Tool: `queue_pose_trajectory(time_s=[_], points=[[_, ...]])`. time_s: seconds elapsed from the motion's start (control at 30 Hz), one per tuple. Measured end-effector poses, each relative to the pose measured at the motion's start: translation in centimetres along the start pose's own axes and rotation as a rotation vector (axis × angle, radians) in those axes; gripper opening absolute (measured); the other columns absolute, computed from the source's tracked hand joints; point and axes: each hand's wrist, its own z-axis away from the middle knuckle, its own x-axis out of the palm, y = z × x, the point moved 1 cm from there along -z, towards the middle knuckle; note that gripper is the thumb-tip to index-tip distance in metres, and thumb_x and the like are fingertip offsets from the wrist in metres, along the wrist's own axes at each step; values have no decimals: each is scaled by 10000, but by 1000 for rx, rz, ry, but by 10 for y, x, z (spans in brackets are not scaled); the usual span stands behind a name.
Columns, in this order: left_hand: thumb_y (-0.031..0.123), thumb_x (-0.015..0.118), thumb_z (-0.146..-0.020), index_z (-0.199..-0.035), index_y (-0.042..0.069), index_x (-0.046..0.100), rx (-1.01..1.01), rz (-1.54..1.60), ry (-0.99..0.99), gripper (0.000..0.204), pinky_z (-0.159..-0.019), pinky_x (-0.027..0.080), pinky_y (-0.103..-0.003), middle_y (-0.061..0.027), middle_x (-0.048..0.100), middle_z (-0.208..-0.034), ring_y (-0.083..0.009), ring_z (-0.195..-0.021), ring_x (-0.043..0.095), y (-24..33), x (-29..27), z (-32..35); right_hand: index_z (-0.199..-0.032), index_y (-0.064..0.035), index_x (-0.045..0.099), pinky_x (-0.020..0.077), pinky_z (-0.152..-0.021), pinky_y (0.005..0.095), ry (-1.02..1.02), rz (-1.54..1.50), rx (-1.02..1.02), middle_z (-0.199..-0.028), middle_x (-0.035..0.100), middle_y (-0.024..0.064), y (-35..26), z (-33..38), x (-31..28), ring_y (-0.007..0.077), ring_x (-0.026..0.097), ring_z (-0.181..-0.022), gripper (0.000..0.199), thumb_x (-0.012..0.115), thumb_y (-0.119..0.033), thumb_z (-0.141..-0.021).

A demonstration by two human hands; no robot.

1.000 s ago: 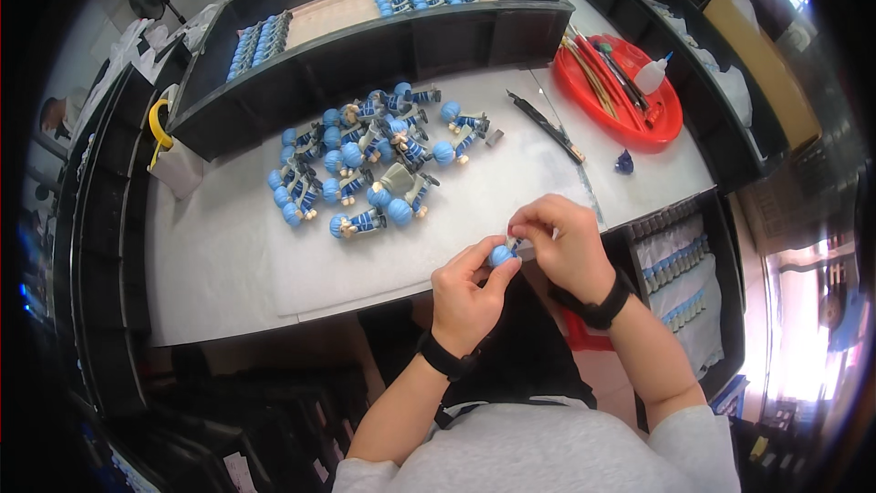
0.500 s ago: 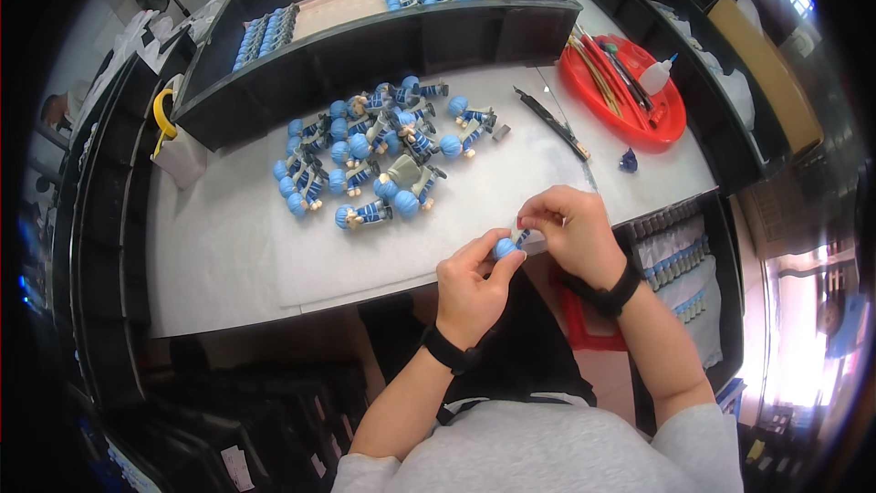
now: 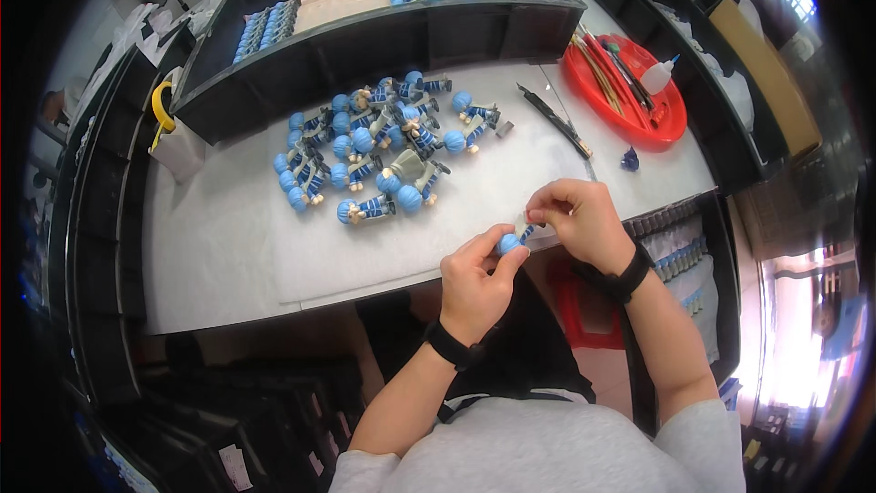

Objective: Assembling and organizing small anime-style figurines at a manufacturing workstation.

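While the left hand [image 3: 476, 281] grips a figurine [image 3: 509, 244] near the table's front edge [image 3: 365, 287], the right hand [image 3: 580, 223] pinches its far end.

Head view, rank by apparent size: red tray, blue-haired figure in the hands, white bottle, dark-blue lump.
Largest to smallest:
1. Red tray
2. Held figure and white bottle: not ranked; the figure is partly covered and may be nearer the camera
3. Dark-blue lump

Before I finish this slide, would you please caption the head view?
Left hand holds a blue-headed figurine, right hand at its body; similar figurines lie beyond.
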Motion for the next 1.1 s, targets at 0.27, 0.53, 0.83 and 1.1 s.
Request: queue_pose_trajectory(time_s=[0.27, 0.53, 0.83, 1.1], points=[[16, 651, -739, -953, -61, 600, 62, -4, 85, 233, -582, 474, -221, -117, 618, -759, -109, -643, 592, -3, 3, -1, -751, 17, 633, 473, -599, 267, 35, 142, -68, -658, 604, 136, 1, -3, -4, 198, 617, -632, 89, 615, 69, -681], [-67, 582, -786, -1052, -92, 551, 14, -1, 14, 269, -704, 471, -188, -73, 604, -852, -84, -774, 569, -1, 3, 0, -740, 21, 625, 473, -599, 267, 7, 125, -35, -654, 601, 141, 7, -9, -10, 206, 609, -631, 102, 590, 90, -673], [-56, 597, -780, -1047, -94, 552, 10, 18, 22, 274, -697, 474, -189, -81, 608, -848, -90, -773, 578, -3, 1, 3, -745, 20, 625, 457, -568, 262, -15, 107, -67, -660, 612, 118, -4, -4, -6, 182, 588, -592, 63, 629, 44, -686], [-41, 614, -770, -1027, -81, 570, 52, -38, 33, 263, -673, 479, -192, -82, 610, -836, -87, -750, 580, 1, 1, 1, -776, 30, 618, 440, -563, 222, 180, -73, -11, -679, 623, 89, 3, -2, -1, 93, 555, -597, 56, 616, 43, -722]])
